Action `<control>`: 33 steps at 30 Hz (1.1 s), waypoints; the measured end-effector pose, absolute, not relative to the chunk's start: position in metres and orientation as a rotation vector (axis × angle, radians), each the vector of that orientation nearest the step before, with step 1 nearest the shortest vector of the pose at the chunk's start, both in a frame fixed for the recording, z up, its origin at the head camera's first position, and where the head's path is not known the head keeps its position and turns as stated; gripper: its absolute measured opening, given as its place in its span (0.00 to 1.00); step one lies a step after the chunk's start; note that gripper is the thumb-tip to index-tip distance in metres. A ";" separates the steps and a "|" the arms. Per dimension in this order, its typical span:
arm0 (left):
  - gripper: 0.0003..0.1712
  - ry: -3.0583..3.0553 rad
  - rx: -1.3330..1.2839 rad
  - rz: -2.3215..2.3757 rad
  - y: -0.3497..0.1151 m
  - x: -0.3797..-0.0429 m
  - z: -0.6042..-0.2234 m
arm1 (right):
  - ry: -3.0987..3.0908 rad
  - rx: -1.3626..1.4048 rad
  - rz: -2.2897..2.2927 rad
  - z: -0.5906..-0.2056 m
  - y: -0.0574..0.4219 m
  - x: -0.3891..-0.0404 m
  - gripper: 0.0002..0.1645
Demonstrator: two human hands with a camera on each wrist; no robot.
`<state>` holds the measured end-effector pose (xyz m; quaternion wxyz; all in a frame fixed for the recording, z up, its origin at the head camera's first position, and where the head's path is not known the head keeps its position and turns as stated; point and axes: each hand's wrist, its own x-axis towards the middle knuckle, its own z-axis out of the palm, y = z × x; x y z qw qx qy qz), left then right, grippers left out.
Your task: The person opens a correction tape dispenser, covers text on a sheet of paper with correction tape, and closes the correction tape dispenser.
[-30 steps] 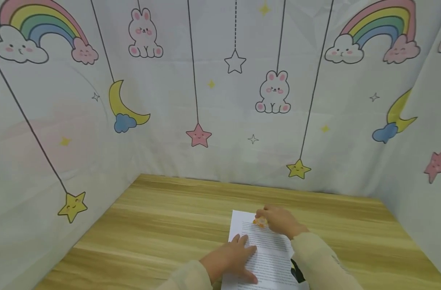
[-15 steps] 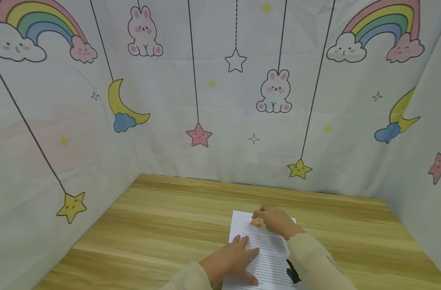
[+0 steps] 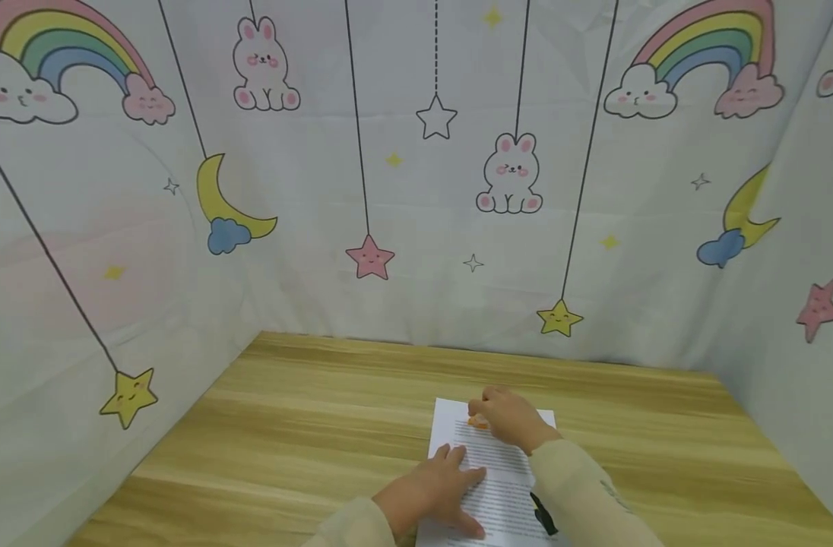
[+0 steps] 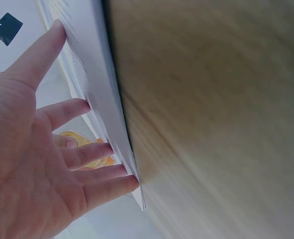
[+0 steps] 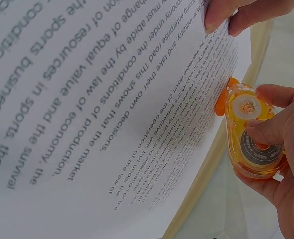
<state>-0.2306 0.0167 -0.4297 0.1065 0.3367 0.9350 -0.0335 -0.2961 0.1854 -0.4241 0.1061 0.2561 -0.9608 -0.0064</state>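
A correction tape dispenser (image 5: 254,137), orange and see-through, is pinched between the thumb and fingers of my right hand (image 3: 512,419). Its orange tip rests at the printed paper (image 3: 447,416), near the first lines of text in the head view. My left hand (image 3: 435,488) lies with spread fingers on the left part of the sheet, lower down than the right. In the left wrist view, the fingertips (image 4: 129,183) press along the paper's edge, and part of the dispenser shows yellow-orange behind them. Text under the right hand and forearm is hidden.
The paper lies on a wood-grain table (image 3: 307,425). A white curtain (image 3: 307,190) printed with rabbits, stars and rainbows stands at the back and on both sides. A black strap-like piece (image 3: 543,515) shows by the right sleeve (image 3: 587,494).
My right hand has slid a little leftward along the top of the page with the correction tape dispenser. The left hand has stayed in place on the paper. The head view has shifted slightly.
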 end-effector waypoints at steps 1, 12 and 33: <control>0.47 2.751 0.992 -0.102 0.017 -0.231 -0.430 | -2.822 0.762 -0.043 -0.424 0.185 -0.297 0.15; 0.46 2.787 1.038 -0.176 0.016 -0.232 -0.432 | -2.767 0.810 -0.189 -0.423 0.180 -0.296 0.10; 0.47 2.776 1.014 -0.121 0.015 -0.231 -0.431 | -2.783 0.823 -0.193 -0.421 0.182 -0.294 0.10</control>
